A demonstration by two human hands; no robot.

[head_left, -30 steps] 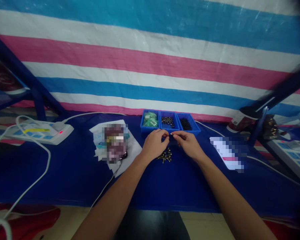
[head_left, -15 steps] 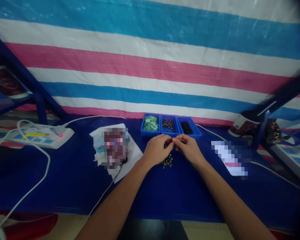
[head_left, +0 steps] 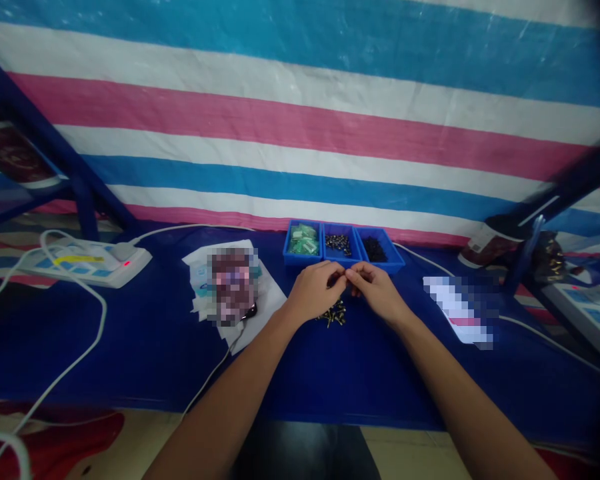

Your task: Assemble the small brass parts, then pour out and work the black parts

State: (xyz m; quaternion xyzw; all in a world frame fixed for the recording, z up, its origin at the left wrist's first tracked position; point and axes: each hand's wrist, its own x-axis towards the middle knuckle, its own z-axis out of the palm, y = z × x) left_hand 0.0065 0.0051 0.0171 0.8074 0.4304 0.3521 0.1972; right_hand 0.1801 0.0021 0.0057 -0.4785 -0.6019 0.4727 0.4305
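Near the middle of the blue desk [head_left: 340, 380], two bare hands are meeting, with the fingertips of one touching or almost touching those of the other. The left hand [head_left: 318, 289] has its thumb and index finger drawn together at the tips, and the right hand [head_left: 374, 291] makes a similar pinch; whether some small part is clamped between them I cannot tell, because the fingers cover this place. Taking the meeting point of the fingers as the centre of the clock, a loose pile of brass-coloured pieces [head_left: 337, 315] lies on the desk near six o'clock, close below the hands and partly hidden by the left one. Three blue trays are placed side by side beyond the hands: at ten o'clock the left tray [head_left: 303, 260] contains green pieces [head_left: 304, 241], at twelve the middle tray [head_left: 337, 255] contains small metallic pieces [head_left: 338, 243], and at two the right tray [head_left: 383, 267] contains black pieces [head_left: 374, 251]. Toward nine o'clock there is white paper [head_left: 270, 307] with a blurred item [head_left: 235, 287] upon it, and farther in the same direction a white power strip [head_left: 130, 272] shows a red light. Just past three o'clock lies another blurred item with a bright surface [head_left: 453, 305].
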